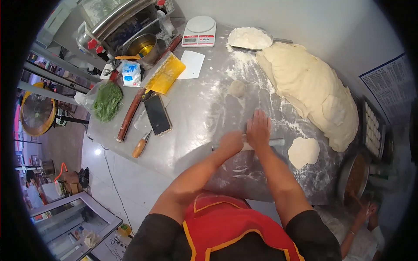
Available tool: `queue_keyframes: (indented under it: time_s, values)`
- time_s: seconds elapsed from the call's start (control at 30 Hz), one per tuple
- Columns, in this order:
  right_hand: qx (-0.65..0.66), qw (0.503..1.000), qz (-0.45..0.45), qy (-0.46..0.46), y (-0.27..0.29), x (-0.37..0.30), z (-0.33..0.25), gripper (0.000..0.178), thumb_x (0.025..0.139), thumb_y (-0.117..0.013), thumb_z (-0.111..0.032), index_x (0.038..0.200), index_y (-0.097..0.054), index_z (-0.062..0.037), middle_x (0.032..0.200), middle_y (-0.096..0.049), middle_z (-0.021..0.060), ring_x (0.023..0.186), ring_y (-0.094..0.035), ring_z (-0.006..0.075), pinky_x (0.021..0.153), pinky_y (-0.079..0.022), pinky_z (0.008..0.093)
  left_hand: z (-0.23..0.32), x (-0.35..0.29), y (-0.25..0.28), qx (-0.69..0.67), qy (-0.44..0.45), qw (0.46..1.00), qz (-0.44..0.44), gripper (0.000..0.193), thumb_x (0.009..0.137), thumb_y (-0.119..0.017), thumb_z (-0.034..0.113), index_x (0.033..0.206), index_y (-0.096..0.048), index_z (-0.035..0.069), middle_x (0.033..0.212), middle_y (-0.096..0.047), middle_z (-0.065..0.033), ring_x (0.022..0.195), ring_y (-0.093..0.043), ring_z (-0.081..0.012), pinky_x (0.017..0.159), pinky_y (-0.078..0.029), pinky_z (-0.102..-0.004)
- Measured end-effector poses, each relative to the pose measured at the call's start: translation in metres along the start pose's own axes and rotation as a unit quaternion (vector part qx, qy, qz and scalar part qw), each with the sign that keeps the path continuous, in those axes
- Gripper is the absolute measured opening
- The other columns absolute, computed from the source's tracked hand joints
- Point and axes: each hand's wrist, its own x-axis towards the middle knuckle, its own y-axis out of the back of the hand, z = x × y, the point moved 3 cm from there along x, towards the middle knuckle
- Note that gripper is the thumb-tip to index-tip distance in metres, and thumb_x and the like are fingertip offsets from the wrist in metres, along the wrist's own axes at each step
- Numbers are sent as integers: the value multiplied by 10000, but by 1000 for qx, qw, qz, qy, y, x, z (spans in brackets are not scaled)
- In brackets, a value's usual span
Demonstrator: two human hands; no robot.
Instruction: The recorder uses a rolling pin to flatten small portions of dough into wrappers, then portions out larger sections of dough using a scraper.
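Note:
A short, pale rolling pin (277, 142) lies crosswise on the floured metal table in front of me. My left hand (230, 143) is curled closed over its left part, fingers mostly hidden. With fingers stretched out forward, my right hand (259, 129) presses flat across the pin. Between my hands shows a bit of light dough (247, 146) under the pin. A flattened dough round (303, 152) rests to the right of my right hand. Farther off, beyond the pin, sits a small dough ball (237, 88).
A large dough mass (310, 89) fills the back right, beside a scoop of flour (250, 38). At left are a phone (157, 115), a wooden-handled tool (140, 147), a long brown stick (130, 114) and a yellow packet (165, 74). Another person's hands (368, 211) work near a metal bowl (353, 176).

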Motion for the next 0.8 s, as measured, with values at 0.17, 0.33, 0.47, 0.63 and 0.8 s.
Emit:
queue_keyframes:
  time_s: [0.17,0.33,0.47,0.63,0.8]
  values:
    - [44,991,-117,54,14,-80,-4,596,904,-546,-292,1368,-393,52,1400,-427,239,1326,-382,353,1098,-263,505,-18,-8,15,36,21,996,-74,242,859,-593,243,985,-675,54,934,-675,-183,904,-633,-374,796,-495,-467]
    - [80,986,-130,74,38,-131,-6,590,873,-565,-185,1376,-379,62,1420,-395,256,1328,-361,418,1105,-258,530,-50,-53,-1,-105,30,994,-6,301,861,-595,314,979,-689,53,938,-678,-191,920,-633,-389,788,-497,-474]
    - [-89,989,-25,113,-17,-20,-1,531,898,-573,-243,1310,-444,66,1394,-432,237,1305,-394,370,1077,-305,492,-11,-8,9,-60,46,997,-10,305,848,-605,325,967,-694,58,946,-683,-185,923,-638,-389,789,-496,-485]
    - [90,991,-83,63,4,-39,-17,567,893,-582,-241,1345,-411,54,1408,-416,238,1322,-378,369,1097,-291,485,-17,-1,12,72,66,992,-85,290,844,-608,309,1000,-695,80,957,-680,-190,939,-639,-383,807,-496,-490]
    - [48,977,-175,113,44,-135,-7,647,863,-609,-263,1370,-382,68,1405,-402,270,1326,-362,409,1109,-264,485,-65,-56,10,-24,59,995,78,271,844,-587,272,1014,-684,84,967,-684,-169,901,-655,-365,766,-512,-482]
